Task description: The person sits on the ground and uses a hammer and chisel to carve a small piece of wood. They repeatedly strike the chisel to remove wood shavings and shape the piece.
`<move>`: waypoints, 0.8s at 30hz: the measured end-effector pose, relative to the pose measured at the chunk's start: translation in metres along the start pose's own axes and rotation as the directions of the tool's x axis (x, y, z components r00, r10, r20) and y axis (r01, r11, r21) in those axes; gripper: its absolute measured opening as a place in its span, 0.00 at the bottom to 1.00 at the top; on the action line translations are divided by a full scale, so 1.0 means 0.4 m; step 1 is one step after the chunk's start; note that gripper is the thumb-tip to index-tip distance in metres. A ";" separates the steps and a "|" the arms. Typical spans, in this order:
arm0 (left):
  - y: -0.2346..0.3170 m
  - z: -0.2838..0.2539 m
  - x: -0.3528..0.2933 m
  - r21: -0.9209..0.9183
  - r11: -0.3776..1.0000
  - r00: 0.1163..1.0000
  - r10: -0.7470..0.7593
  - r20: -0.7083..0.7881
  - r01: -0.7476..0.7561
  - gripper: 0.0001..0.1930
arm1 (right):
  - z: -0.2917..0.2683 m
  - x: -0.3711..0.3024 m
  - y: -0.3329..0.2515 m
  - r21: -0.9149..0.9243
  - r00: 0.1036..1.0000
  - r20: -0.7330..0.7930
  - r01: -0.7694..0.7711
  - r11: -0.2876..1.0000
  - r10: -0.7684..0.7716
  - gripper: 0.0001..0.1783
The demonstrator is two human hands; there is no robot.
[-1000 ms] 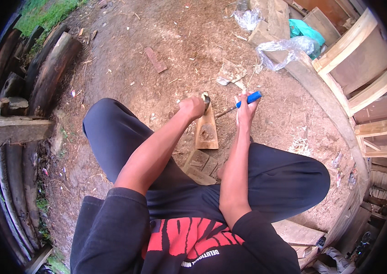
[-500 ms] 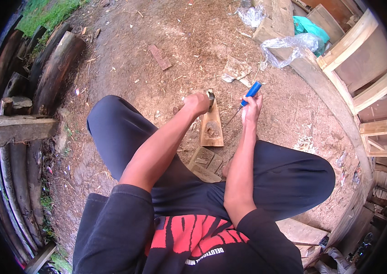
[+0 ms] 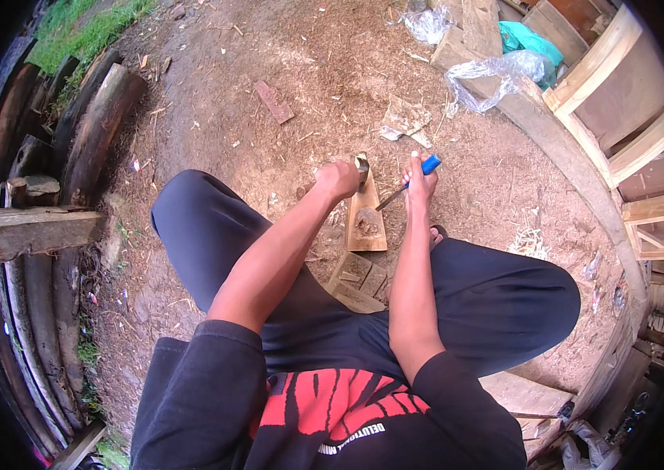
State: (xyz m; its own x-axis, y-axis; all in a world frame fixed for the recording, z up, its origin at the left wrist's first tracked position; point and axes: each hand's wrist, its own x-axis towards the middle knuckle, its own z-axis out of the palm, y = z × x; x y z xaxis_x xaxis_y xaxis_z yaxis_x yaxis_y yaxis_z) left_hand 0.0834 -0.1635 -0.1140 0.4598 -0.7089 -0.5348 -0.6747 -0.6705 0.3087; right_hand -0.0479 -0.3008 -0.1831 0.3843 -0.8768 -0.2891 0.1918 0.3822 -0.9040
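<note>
A tapered piece of pale wood (image 3: 359,200) lies on the ground between my legs, with a rough hollow carved in its wide near end. My left hand (image 3: 337,179) is closed round a hammer, whose dark head (image 3: 362,171) is over the narrow far end of the wood; I cannot tell whether they touch. In my right hand (image 3: 421,186) is a chisel with a blue handle (image 3: 431,164), held tilted. Its dark blade slants down to the left, the tip at the far right edge of the hollow. Contact there is hard to judge.
Small wooden blocks (image 3: 354,283) lie just nearer than the carved piece. A reddish board scrap (image 3: 274,102) is farther off. Stacked logs (image 3: 97,129) line the left, and wooden frames (image 3: 614,102) stand at right. Clear plastic (image 3: 485,84) lies by a curved beam.
My right hand has brought the chisel left and turned it, so its blade now reaches the hollow's edge instead of hanging right of the wood. My left hand has barely moved.
</note>
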 end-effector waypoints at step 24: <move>-0.007 -0.006 0.010 0.016 0.999 0.999 0.036 0.031 -0.036 0.16 | 0.017 0.030 0.034 -0.247 0.997 -0.079 -0.003 0.969 -0.017 0.16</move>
State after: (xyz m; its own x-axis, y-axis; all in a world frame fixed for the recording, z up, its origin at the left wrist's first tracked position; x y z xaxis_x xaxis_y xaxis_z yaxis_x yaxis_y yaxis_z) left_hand 0.0884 -0.1648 -0.1153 0.4173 -0.7252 -0.5476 -0.6998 -0.6409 0.3155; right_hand -0.0344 -0.3042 -0.1968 0.3087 -0.9033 -0.2978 -0.0388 0.3009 -0.9529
